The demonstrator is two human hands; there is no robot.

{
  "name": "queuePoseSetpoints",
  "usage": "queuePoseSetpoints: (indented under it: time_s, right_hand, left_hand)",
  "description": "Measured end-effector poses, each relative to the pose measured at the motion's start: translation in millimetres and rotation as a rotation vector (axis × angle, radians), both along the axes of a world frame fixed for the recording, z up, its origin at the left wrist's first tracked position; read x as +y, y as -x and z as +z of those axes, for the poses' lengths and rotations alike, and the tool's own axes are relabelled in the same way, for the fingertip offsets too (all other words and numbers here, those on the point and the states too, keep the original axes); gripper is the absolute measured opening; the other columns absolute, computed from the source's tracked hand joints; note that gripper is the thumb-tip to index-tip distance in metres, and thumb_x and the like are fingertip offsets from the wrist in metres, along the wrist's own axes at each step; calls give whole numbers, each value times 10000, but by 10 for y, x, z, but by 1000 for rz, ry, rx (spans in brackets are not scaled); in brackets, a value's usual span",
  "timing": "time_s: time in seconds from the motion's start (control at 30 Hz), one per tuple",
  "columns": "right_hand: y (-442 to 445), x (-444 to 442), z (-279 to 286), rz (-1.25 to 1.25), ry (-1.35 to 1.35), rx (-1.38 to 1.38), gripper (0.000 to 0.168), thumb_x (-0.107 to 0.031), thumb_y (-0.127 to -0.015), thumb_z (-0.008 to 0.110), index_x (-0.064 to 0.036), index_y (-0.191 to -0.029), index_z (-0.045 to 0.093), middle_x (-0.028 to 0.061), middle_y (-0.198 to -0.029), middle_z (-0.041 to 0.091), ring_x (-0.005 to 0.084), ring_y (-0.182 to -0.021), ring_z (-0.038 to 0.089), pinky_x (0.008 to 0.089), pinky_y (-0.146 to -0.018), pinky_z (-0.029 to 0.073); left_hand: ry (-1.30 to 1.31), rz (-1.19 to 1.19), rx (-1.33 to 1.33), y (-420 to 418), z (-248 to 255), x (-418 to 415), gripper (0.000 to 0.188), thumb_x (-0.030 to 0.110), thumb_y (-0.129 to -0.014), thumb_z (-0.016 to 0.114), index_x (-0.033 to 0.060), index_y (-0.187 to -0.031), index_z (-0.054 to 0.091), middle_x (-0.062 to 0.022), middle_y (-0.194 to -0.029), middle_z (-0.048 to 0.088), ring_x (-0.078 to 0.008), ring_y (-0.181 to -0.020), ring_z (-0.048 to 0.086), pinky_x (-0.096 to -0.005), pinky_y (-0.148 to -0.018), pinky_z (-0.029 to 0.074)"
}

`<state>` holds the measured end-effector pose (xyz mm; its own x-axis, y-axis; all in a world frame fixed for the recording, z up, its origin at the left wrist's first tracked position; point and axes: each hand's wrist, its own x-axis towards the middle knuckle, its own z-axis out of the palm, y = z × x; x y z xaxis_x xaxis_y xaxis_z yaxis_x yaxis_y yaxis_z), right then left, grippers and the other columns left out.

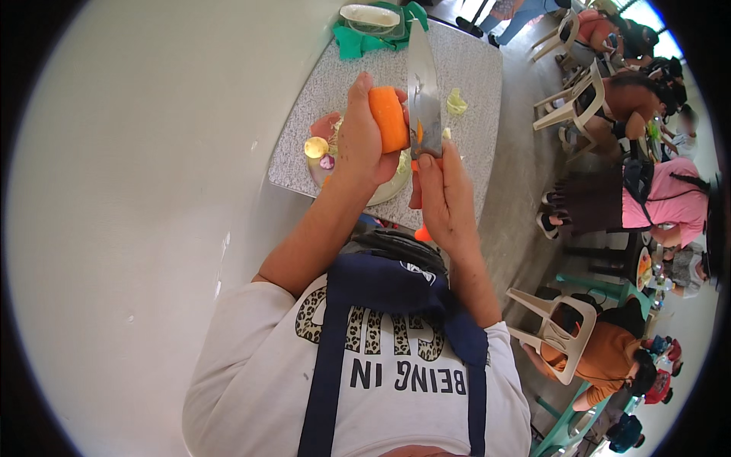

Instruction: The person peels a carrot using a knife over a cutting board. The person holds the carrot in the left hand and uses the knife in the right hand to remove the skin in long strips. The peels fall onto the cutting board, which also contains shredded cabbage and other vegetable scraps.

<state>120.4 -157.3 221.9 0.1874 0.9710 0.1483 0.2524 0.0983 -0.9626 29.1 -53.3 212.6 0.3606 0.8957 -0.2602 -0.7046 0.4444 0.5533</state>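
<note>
My left hand (362, 137) grips a thick piece of peeled carrot (390, 119) above the speckled table. My right hand (448, 197) is closed on the orange handle of a kitchen knife (424, 97). Its wide blade points away from me, close beside the carrot, with a bit of orange carrot stuck on it. Beneath my hands, partly hidden, lies a plate (388, 191) with shredded pale vegetable. At its left edge are a peeled yellowish potato (316, 147), a small purple onion piece (327, 162) and a pinkish piece of food (325, 124).
A white oval dish (370, 17) in a clear container rests on green cloth (351, 43) at the table's far end. A pale green leaf piece (456, 101) lies on the tabletop (474, 63). A wall stands at left; several people and plastic chairs (571, 328) are at right.
</note>
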Motion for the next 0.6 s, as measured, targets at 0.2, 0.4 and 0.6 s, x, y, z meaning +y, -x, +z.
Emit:
queuePoseSetpoints:
  time_s: [0.2, 0.4, 0.6]
  right_hand:
    - [54, 22, -66, -11, -37, -91, 180, -112, -957, 458, 41, -1050, 444, 166, -733, 573, 318, -627, 577, 375, -572, 433]
    - [117, 32, -71, -29, -64, -85, 165, -106, -951, 465, 34, -1035, 442, 177, -734, 577, 340, -639, 591, 387, -567, 431]
    - [138, 24, -85, -33, -80, -107, 136, -95, -944, 473, 21, -999, 427, 189, -724, 578, 370, -646, 597, 407, -556, 431]
  left_hand:
    - [-62, -20, 5, 28, -145, 58, 507, 492, -941, 357, 25, -1025, 537, -133, -898, 590, -281, -814, 616, -526, -773, 524]
    - [-28, -21, -22, 34, -103, 36, 495, 490, -942, 360, 30, -1016, 528, -128, -893, 584, -275, -809, 615, -526, -756, 530]
    - [38, -19, 4, 30, 110, -79, 461, 478, -938, 403, 38, -1013, 518, -109, -865, 559, -258, -797, 586, -524, -731, 528]
